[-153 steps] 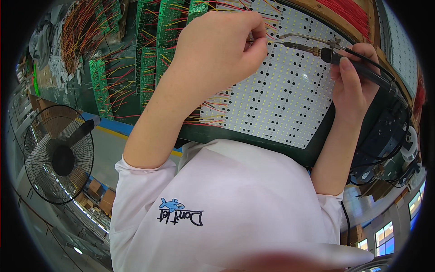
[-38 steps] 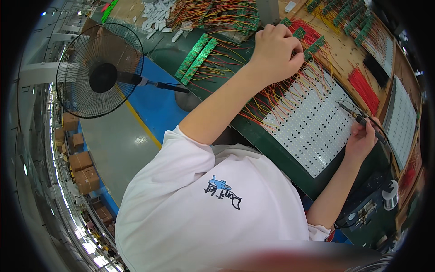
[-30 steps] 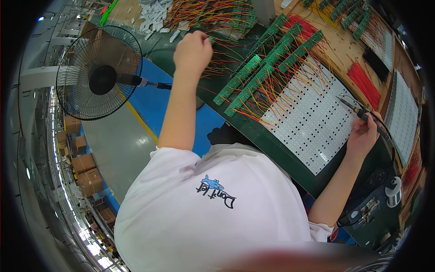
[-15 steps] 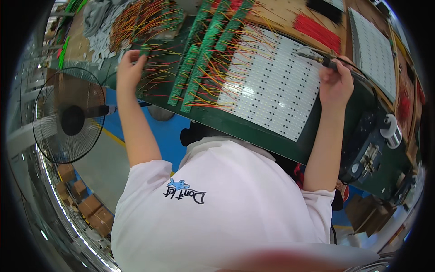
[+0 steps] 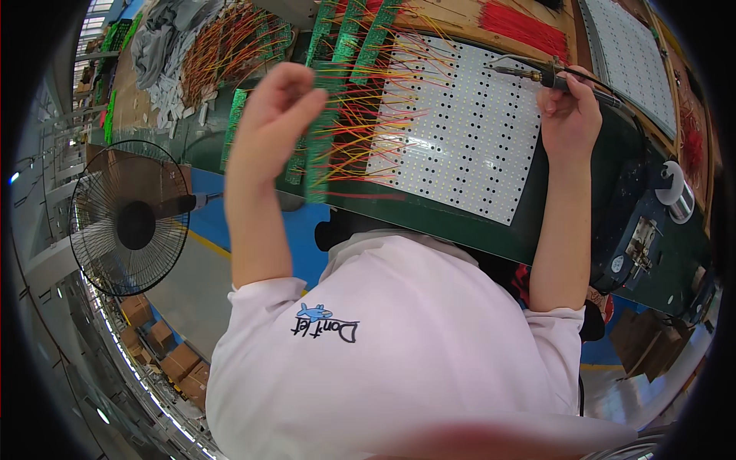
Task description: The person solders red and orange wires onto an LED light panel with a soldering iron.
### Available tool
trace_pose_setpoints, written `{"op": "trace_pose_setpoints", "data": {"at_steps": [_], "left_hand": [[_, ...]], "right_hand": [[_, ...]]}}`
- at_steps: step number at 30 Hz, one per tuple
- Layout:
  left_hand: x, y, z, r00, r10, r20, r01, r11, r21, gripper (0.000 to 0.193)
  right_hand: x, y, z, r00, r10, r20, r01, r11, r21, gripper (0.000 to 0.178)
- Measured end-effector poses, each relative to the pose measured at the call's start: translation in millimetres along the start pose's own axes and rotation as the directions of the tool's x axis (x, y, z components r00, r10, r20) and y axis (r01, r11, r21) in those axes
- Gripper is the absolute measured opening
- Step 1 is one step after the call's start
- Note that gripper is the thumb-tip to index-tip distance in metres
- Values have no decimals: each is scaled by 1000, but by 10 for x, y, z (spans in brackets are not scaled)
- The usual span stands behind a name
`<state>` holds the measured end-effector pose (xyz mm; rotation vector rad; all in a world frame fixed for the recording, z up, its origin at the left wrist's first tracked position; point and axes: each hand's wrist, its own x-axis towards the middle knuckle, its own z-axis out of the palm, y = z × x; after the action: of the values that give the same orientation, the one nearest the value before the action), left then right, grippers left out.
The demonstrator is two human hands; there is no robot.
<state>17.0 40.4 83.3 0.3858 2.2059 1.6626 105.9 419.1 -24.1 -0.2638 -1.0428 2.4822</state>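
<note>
My left hand [image 5: 280, 115], slightly blurred, is curled with thumb and fingertips at a narrow green circuit board strip [image 5: 317, 157]. That strip lies over other wired strips, its lower end reaching past the table's front edge. Its fingertip contact is partly hidden. In my right hand [image 5: 569, 115] is a black soldering iron [image 5: 550, 77], its metal tip and a thin curved tube pointing left. The tip is above a white panel [image 5: 452, 138] dotted with black holes and small lights. Red and yellow wires [image 5: 387, 126] run from the strips onto the panel's left side.
A green table [image 5: 429, 207] carries the work. At the back left lies a heap of orange wires [image 5: 230, 50]; a red wire bundle [image 5: 525, 31] is at the back. A black fan [image 5: 134, 222] stands left. A solder spool [image 5: 676, 195] sits on a machine at right.
My left hand has moved right, from the far left strip to the wired strips in the middle. The right hand still holds the soldering iron over the panel. The view has shifted slightly.
</note>
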Motion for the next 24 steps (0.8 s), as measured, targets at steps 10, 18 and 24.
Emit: {"op": "trace_pose_setpoints", "data": {"at_steps": [10,18,24], "left_hand": [[261,-112,430,1000,-2,5,-1,890,456,24],[387,-74,579,854,456,250,-444,388,807,24],[536,-63,810,795,430,428,-586,363,724,18]], "right_hand": [[-19,-42,-70,1000,27,-8,-26,998,58,8],[-18,-45,-54,999,27,-29,-25,998,50,8],[-16,-53,-41,999,26,-18,-25,997,74,8]]}}
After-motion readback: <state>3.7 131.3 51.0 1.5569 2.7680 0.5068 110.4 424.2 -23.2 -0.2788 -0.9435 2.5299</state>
